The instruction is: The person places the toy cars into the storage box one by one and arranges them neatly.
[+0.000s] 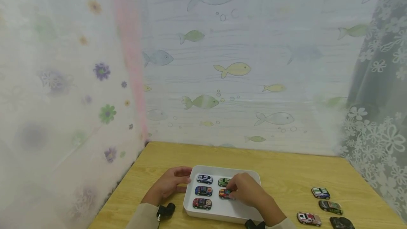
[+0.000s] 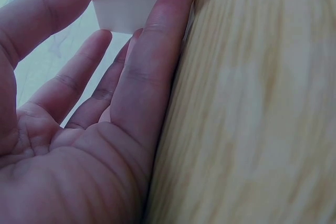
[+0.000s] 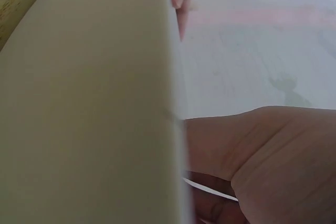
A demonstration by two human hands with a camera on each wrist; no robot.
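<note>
A white tray (image 1: 219, 212) lies on the wooden table. At its left end is my left hand (image 1: 171, 182), its fingers mostly straight and touching the tray wall; the left wrist view shows fingertips against the white side (image 2: 136, 3). Inside the tray, my right hand (image 1: 249, 191) pinches a red and yellow toy car (image 1: 224, 194) between thumb and fingers. Just behind it is a green toy car (image 1: 223, 182), partly covered by that hand. A left column holds a white-and-blue car (image 1: 204, 178), a blue car (image 1: 203, 191) and a dark red car (image 1: 202, 204). In the right wrist view the tray wall (image 3: 89, 98) hides the right fingertips.
To the right of the tray, several toy cars sit on the table (image 1: 279, 176): a white-green one (image 1: 320, 193), a dark multicoloured one (image 1: 330, 206), a white-red one (image 1: 309, 218) and a black one (image 1: 341, 223). Patterned curtains (image 1: 235, 91) enclose the table's back and sides.
</note>
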